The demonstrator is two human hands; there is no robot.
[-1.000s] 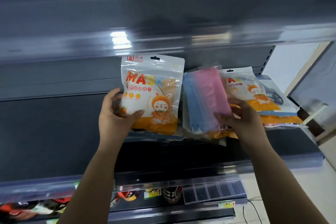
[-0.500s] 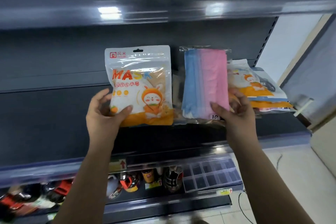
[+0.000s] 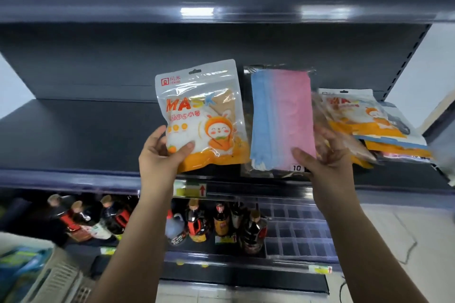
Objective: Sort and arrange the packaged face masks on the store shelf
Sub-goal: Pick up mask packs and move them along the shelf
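Both packs (image 3: 200,115) (image 3: 283,118) unmoved since before

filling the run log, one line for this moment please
left hand holds bunny pack | right hand holds pink-blue pack

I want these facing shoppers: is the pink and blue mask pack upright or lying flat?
Upright. The pink and blue mask pack stands on end, its long side vertical, the right hand gripping its lower edge. Whether its base touches the shelf is unclear.

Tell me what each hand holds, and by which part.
Left hand grips the rabbit mask bag at its lower left corner; right hand holds the pink-and-blue mask pack at its lower right.
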